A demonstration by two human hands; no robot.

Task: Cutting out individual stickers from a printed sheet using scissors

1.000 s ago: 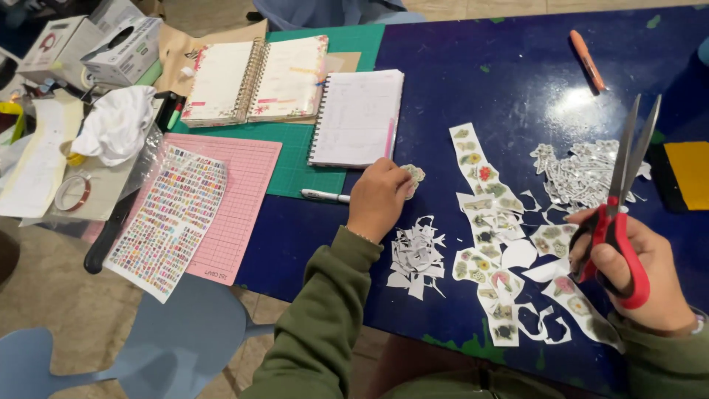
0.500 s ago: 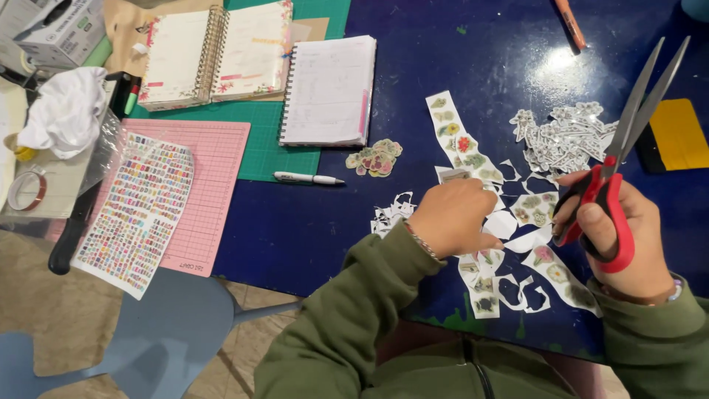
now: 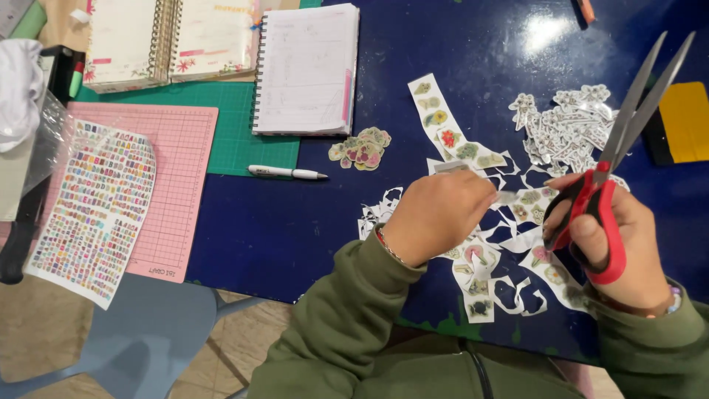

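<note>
1. Since half a second ago, we see the left hand [image 3: 437,214] sitting in much the same place over the paper scraps, though the view has drawn closer; a second ago it was further left, by the small pile of cut-out flowers [image 3: 360,150].
2. The right hand [image 3: 617,247] still holds the red-handled scissors [image 3: 602,193] upright, blades pointing up and to the right, slightly parted.
3. The left hand's fingers are curled together, pinching a small pale piece of paper [image 3: 508,197] just beside the scissors; the right hand's fingers are closed through the scissor handles.
4. We work over a dark blue table [image 3: 295,229]. On it lie a green cutting mat [image 3: 240,137], a pink cutting mat [image 3: 173,185], a sheet of tiny coloured stickers [image 3: 92,203], a white pen [image 3: 286,173], and spiral notebooks [image 3: 306,70].
5. Below the table edge, we see a grey-blue chair [image 3: 140,343] and a tan floor.
6. The flower sticker sheet [image 3: 450,137] is a white strip printed with small flowers, lying between the hands and the notebooks, with cut scraps [image 3: 509,288] around it.
</note>
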